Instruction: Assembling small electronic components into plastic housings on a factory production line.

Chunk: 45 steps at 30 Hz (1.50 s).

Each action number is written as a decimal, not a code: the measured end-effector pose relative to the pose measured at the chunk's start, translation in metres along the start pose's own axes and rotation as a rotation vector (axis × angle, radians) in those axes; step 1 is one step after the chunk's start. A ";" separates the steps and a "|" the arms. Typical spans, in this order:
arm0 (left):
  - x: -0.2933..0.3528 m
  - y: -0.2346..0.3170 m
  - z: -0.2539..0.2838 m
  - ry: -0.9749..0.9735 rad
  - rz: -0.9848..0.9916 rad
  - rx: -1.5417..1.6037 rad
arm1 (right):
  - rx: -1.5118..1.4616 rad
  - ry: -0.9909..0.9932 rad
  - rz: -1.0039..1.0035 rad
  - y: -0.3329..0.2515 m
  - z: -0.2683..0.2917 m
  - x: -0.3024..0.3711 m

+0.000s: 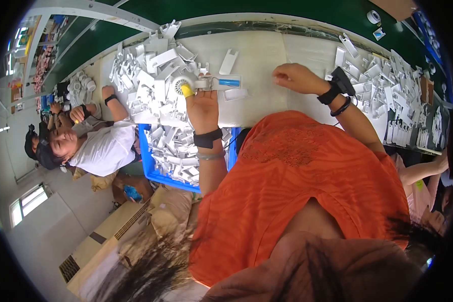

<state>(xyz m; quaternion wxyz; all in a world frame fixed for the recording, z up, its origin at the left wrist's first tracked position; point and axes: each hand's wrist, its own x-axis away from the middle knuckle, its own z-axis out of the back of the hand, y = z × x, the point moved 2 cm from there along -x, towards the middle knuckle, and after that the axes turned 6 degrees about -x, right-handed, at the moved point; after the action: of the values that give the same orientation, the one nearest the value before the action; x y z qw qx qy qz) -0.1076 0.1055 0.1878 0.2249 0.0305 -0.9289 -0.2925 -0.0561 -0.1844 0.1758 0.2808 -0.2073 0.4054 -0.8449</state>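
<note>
My left hand [202, 109] is closed on a white handheld fan [204, 84], a yellow cover on the thumb. The fan's round slotted head points left; its handle lies to the right, with a blue cylindrical battery [229, 82] in it. Just below the handle a flat white plastic cover [235, 94] rests on the table, and another white cover [229, 61] lies farther back. To the right, my right hand [293, 79] hovers over the table with loosely bent fingers, somewhat apart, and nothing visible in them.
White plastic parts [153, 75] are heaped on the left of the table [261, 48]; more white parts [380, 88] lie at the right. Below the left heap a blue crate [146, 161] holds similar pieces. A co-worker in a white shirt [105, 146] is at the left, another person at the right edge.
</note>
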 end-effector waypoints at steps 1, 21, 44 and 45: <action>0.003 0.003 0.013 0.037 -0.038 0.028 | 0.000 -0.015 0.007 0.006 -0.018 -0.006; 0.008 -0.018 0.017 0.116 0.073 0.115 | 0.482 0.105 0.083 -0.007 -0.008 0.006; -0.001 -0.056 -0.025 0.019 0.186 0.003 | 0.284 -0.051 0.045 0.037 -0.075 0.032; -0.002 -0.057 -0.026 0.007 0.188 0.017 | 0.335 -0.021 0.077 0.035 -0.074 0.033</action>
<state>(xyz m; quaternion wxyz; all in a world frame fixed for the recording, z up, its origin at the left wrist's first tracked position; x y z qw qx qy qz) -0.0992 0.0447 0.1738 0.2542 -0.0538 -0.9294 -0.2620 -0.1131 -0.1813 0.1086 0.3479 -0.1506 0.2637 -0.8870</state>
